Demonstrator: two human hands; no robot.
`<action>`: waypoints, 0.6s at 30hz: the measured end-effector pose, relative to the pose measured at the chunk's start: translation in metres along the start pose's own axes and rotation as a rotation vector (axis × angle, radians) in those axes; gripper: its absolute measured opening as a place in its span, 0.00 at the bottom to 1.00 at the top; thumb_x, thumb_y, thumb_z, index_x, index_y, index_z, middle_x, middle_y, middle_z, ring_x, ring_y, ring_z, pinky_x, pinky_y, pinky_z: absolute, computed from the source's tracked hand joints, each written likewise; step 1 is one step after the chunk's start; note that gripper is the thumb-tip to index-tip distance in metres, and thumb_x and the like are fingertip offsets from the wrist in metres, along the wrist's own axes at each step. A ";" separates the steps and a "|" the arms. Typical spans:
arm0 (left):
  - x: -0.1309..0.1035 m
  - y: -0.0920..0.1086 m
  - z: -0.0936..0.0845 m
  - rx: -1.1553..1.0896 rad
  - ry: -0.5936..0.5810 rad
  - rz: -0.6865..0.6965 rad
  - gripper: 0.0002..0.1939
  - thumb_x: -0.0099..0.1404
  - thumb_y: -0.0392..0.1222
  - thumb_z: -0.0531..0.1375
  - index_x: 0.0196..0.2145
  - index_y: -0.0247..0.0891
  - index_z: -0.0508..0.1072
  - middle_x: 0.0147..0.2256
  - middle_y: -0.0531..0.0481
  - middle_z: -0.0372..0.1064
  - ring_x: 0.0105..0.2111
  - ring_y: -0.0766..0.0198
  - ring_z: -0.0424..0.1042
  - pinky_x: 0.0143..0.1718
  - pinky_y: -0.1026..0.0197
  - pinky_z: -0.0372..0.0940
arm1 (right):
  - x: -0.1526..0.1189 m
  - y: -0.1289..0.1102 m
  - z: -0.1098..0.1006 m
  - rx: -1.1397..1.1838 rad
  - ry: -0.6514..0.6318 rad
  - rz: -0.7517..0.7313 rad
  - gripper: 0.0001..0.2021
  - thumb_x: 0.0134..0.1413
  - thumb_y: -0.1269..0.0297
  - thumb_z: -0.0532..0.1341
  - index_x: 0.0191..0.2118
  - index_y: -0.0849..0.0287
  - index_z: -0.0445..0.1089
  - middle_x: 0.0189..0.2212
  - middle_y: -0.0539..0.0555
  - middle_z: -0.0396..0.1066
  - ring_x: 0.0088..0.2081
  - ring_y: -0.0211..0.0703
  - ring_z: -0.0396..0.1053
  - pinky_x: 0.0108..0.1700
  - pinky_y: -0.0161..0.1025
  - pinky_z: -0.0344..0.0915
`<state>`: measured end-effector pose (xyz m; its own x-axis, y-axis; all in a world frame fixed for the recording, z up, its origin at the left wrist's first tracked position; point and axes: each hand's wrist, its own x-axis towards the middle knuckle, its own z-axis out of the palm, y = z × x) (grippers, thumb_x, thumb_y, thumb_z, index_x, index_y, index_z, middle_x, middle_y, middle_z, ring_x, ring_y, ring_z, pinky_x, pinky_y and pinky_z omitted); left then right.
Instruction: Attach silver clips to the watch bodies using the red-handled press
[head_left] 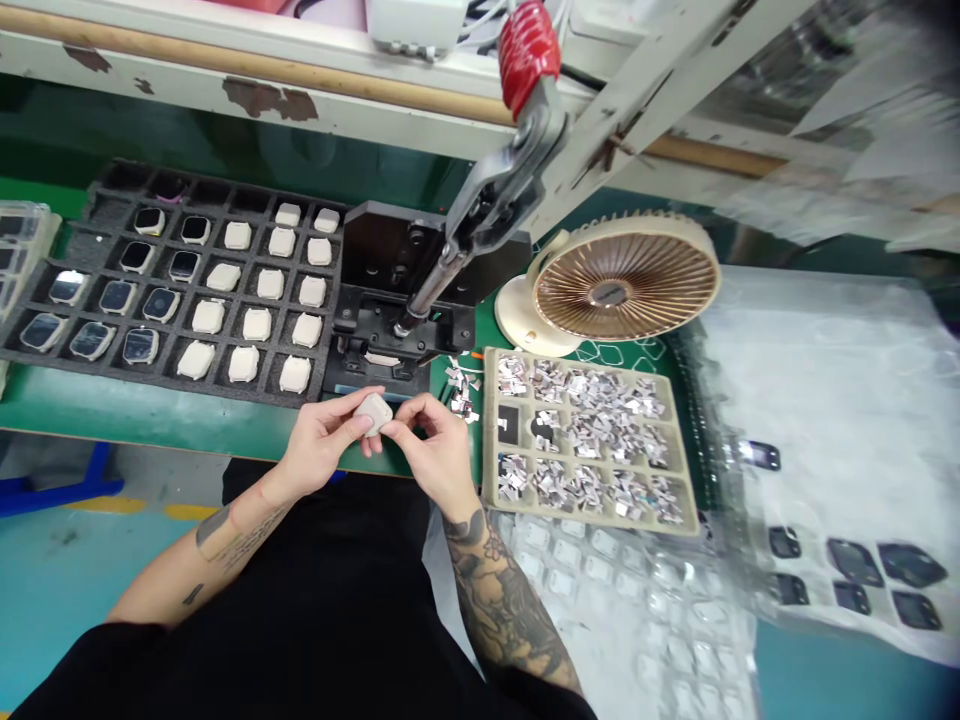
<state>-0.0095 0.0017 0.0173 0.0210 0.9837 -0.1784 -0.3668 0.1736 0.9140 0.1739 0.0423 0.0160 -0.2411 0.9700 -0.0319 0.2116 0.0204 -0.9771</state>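
Between my two hands, over the front edge of the green bench, is a cream smartwatch case [374, 412]. My left hand [327, 440] grips it from the left, thumb on its near face. The fingers of my right hand [435, 440] pinch its right edge. Just beyond my hands stands a black toggle-clamp press [405, 330] with a red-wrapped handle [529, 60]. To the left, a dark foam tray [300, 310] holds several cream watch cases [244, 364] and several with dark screens showing [140, 346].
A beige compartment box [491, 440] of small whitish pieces lies to the right, with loose pieces [462, 392] beside it. Behind it stands a small fan [622, 285]. Clear plastic trays [592, 590] and a plastic sheet with dark screens [855, 562] are further right. A shelf [300, 100] runs along the back.
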 end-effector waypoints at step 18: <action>-0.023 0.016 -0.044 0.757 0.120 0.384 0.21 0.71 0.43 0.69 0.60 0.39 0.80 0.42 0.42 0.83 0.36 0.56 0.80 0.44 0.56 0.75 | 0.071 0.013 0.017 -0.945 -0.141 -0.449 0.26 0.64 0.81 0.52 0.63 0.63 0.75 0.56 0.69 0.77 0.58 0.62 0.73 0.64 0.60 0.72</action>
<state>-0.0570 -0.0198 0.0197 -0.0919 0.9764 0.1952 0.3926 -0.1446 0.9082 0.1437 0.1070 -0.0026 -0.5755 0.7907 0.2088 0.7126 0.6101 -0.3464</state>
